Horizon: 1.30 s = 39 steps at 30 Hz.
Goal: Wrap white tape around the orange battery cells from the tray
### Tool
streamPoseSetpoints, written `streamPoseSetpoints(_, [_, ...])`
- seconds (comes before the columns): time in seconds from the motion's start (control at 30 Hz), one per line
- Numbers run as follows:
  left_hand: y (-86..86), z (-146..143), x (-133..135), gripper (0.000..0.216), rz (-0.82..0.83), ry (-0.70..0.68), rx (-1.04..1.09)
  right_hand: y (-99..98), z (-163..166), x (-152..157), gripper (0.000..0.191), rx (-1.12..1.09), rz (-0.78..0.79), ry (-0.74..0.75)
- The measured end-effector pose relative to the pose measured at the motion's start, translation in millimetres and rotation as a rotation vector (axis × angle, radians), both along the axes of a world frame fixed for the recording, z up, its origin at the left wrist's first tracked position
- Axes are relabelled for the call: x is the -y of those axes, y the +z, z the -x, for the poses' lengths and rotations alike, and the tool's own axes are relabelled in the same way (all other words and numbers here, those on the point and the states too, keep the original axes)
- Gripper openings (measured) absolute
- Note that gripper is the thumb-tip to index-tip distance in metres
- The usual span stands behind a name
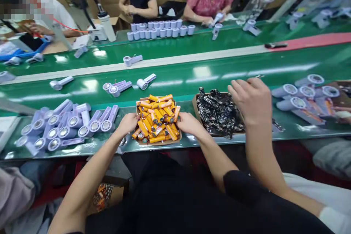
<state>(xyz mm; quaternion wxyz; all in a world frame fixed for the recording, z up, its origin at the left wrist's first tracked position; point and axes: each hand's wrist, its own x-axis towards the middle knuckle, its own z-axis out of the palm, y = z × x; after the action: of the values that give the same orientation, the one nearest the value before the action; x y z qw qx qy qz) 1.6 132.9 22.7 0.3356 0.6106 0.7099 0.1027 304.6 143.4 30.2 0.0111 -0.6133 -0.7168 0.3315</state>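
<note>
A long green bench [181,76] runs across the view, the cardboard box [161,143] standing at its near edge. Beyond the box, on the bench's far side, sit a person in a dark top [142,3] and, farther right, a person in a pink top [196,2]. Left of the box lies a pile of lilac units [65,131], their round ends mostly facing the near edge. Just right of the box is a second box [195,111], heaped with black parts [216,113]. Above that heap hangs a co-worker's hand [251,98], its fingers curled; whether they hold anything cannot be told. Past it, well to the right of the cardboard box, is a smaller cluster of lilac units [305,91]. Far beyond the box stand rows of short lilac cylinders [161,33].

The person's left hand [128,123] has its fingers clamped on the box's left wall; the right hand [189,122] grips the right wall, its fingertips partly hidden. Smallest are the orange cells [156,119], heaped inside the box up to its rim.
</note>
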Motion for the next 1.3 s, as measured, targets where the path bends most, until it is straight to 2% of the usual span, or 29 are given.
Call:
streamPoseSetpoints(0.1, [-5.8,5,-15,0.05,0.106,-0.046,0.061,-8.2,-13,9,0.033,-0.057,0.036,-0.027])
streamPoseSetpoints(0.2, [-0.8,23,-1,0.068,0.135,-0.046,0.134,-10.5,-24,17,0.035,-0.126,0.01,-0.039])
streamPoseSetpoints(0.3, [4.0,50,50,0.069,-0.154,-0.014,-0.012,-17.9,-32,19,0.044,-0.236,-0.032,-0.074])
streamPoseSetpoints(0.37, [3.5,69,94,0.06,-0.356,-0.083,-0.19,-27.5,-32,16,0.04,-0.357,-0.123,-0.104])
streamPoseSetpoints(0.43, [-0.6,87,133,0.051,-0.396,-0.232,-0.314,-39.6,-28,10,0.041,-0.458,-0.243,-0.173])
streamPoseSetpoints(0.5, [-7.3,102,157,0.047,-0.332,-0.379,-0.364,-50.9,-20,4,0.048,-0.57,-0.328,-0.286])
streamPoseSetpoints(0.57, [-14.9,117,163,0.048,-0.257,-0.489,-0.38,-57.6,-12,-1,0.05,-0.781,-0.406,-0.405])
streamPoseSetpoints(0.67, [-23.1,131,153,0.043,-0.264,-0.575,-0.445,-53.5,-6,3,0.048,-1.159,-0.572,-0.587])
streamPoseSetpoints(0.73, [-24.0,131,145,0.033,-0.325,-0.606,-0.492,-43.0,-3,21,0.042,-1.314,-0.676,-0.653])
streamPoseSetpoints(0.8, [-20.4,123,144,0.031,-0.416,-0.613,-0.491,-30.5,7,53,0.04,-1.338,-0.701,-0.638])
streamPoseSetpoints(0.87, [-12.9,108,152,0.029,-0.573,-0.606,-0.46,-19.9,29,94,0.045,-1.259,-0.57,-0.529])
streamPoseSetpoints(1.0, [5.9,71,178,0.02,-0.922,-0.683,-0.397,-12.7,97,163,0.055,-1.088,0.032,-0.086])
streamPoseSetpoints(1.07, [13.5,60,185,0.016,-0.99,-0.731,-0.395,-16.6,121,178,0.056,-1.04,0.218,0.058])
streamPoseSetpoints(1.17, [20.5,62,183,0.021,-1.0,-0.746,-0.476,-27.6,120,182,0.06,-0.984,0.323,0.136])
streamPoseSetpoints(1.3, [28.2,82,174,0.03,-0.983,-0.712,-0.585,-39.3,75,172,0.049,-0.895,0.409,0.208])
